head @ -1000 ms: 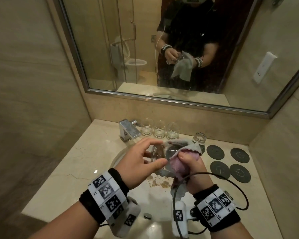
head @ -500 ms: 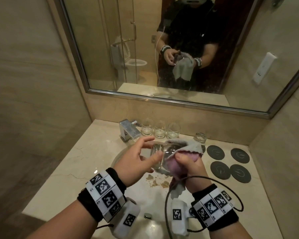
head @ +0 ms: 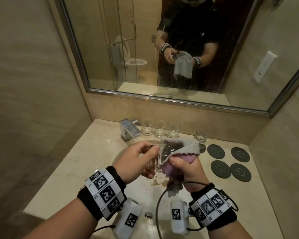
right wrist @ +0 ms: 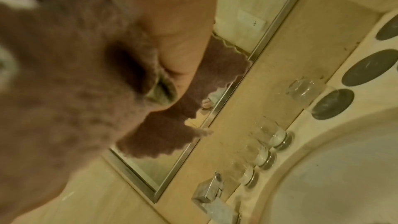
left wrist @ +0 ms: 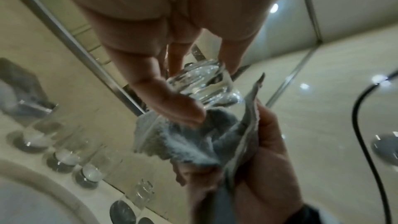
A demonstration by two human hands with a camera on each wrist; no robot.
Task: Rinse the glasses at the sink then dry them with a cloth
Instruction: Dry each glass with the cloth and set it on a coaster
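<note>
Above the sink basin [head: 128,153], my left hand [head: 136,161] grips a clear glass [head: 160,156] by its thick base, lying on its side. My right hand [head: 185,167] holds a grey and pink cloth [head: 181,149] bunched against the glass's open end. In the left wrist view the glass [left wrist: 206,84] sits between my thumb and fingers, with the cloth [left wrist: 193,135] pushed into its mouth. Fuzzy cloth [right wrist: 64,74] fills most of the right wrist view. Three more glasses [head: 160,129] stand in a row behind the basin, and a fourth glass [head: 201,137] stands to their right.
A chrome tap [head: 129,129] stands at the back left of the basin. Several dark round coasters [head: 230,160] lie on the marble counter [head: 86,161] to the right. A large mirror [head: 162,49] hangs on the back wall. Walls close in on both sides.
My left hand has shifted its grip round the glass and the glass has turned. The cloth in my right hand has slid further over the glass's rim.
</note>
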